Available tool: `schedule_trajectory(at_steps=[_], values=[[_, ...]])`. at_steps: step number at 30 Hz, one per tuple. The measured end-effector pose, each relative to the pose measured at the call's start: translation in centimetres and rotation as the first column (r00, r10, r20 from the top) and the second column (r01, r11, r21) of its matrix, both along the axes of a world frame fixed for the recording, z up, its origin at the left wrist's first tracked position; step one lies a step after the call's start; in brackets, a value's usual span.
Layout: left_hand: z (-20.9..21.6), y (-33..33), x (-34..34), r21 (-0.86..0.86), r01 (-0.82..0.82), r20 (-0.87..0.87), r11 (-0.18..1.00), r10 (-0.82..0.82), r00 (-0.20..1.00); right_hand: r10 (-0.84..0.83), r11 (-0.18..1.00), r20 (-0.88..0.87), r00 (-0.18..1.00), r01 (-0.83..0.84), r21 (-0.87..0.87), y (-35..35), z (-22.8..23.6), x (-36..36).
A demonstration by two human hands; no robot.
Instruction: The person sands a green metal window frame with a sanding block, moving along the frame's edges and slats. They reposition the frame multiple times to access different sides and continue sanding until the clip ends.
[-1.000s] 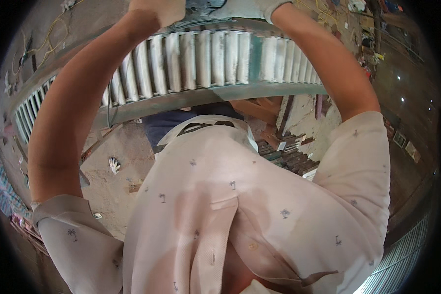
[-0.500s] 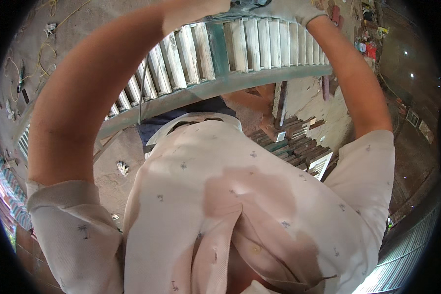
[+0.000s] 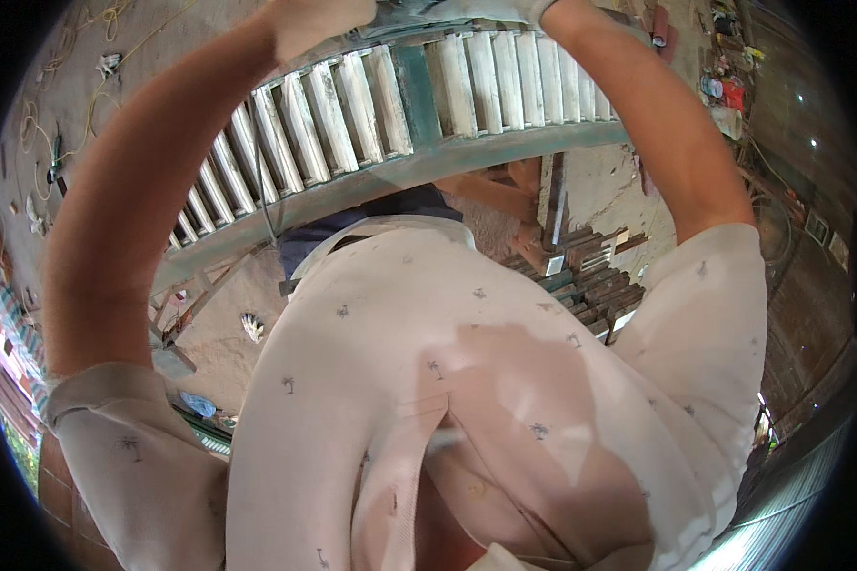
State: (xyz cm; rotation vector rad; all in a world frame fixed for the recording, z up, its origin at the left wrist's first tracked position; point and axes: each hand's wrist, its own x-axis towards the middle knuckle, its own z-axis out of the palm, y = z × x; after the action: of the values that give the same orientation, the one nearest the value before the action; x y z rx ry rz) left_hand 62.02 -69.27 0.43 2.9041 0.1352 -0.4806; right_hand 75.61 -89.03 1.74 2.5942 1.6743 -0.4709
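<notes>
A slatted shutter panel (image 3: 419, 152) with a green frame and worn white slats lies across in front of me. Both my arms reach over it. At the top edge of the view, my left hand (image 3: 326, 21), in a pale glove, is at the panel's far rail. My right hand (image 3: 505, 9), also in a light glove with a grey cuff, is farther right along that rail. Between them shows a blue-grey thing (image 3: 400, 13), cut off by the picture's edge, whose kind I cannot make out. The fingers of both hands are hidden. A thin cord (image 3: 263, 181) hangs over the panel's near rail.
Below the panel are wooden supports (image 3: 490, 195) and a stack of slats (image 3: 590, 285) on the floor. A loose glove (image 3: 251, 327) lies at the left. Yellow cord (image 3: 90, 109) trails over the far-left ground. Assorted items, one a red package (image 3: 732, 93), sit at the far right.
Both hands and forearms have shifted left along the panel's far rail. The blue-grey thing between them has also moved left. My view has tilted slightly, showing more of the panel's left part.
</notes>
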Motion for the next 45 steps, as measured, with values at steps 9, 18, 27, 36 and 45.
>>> schedule_trajectory(at_steps=[9,18,27,36,45], values=[[-1.2,-6.4,6.6,-0.43,0.098,0.119,0.897,-0.052,0.992,-0.03,0.998,0.144,0.989,0.039,-0.054,-8.5,-0.8,7.6],[-2.0,-1.5,4.8,-0.288,0.176,0.067,0.941,-0.163,0.984,-0.119,0.993,0.067,0.991,0.118,0.016,-2.6,0.6,1.5],[0.3,9.0,-5.0,-0.135,0.172,-0.065,0.976,-0.182,0.981,-0.027,0.988,0.043,0.999,0.02,0.153,7.8,-1.1,-7.1],[1.4,20.3,-16.7,-0.255,0.004,-0.089,0.967,-0.027,0.996,0.075,0.992,-0.062,0.995,-0.067,0.11,21.4,0.8,-16.9],[2.4,30.0,-27.3,-0.064,-0.19,-0.049,0.98,0.188,0.981,0.132,0.973,0.006,0.991,-0.131,0.191,32.9,0.5,-26.6]])
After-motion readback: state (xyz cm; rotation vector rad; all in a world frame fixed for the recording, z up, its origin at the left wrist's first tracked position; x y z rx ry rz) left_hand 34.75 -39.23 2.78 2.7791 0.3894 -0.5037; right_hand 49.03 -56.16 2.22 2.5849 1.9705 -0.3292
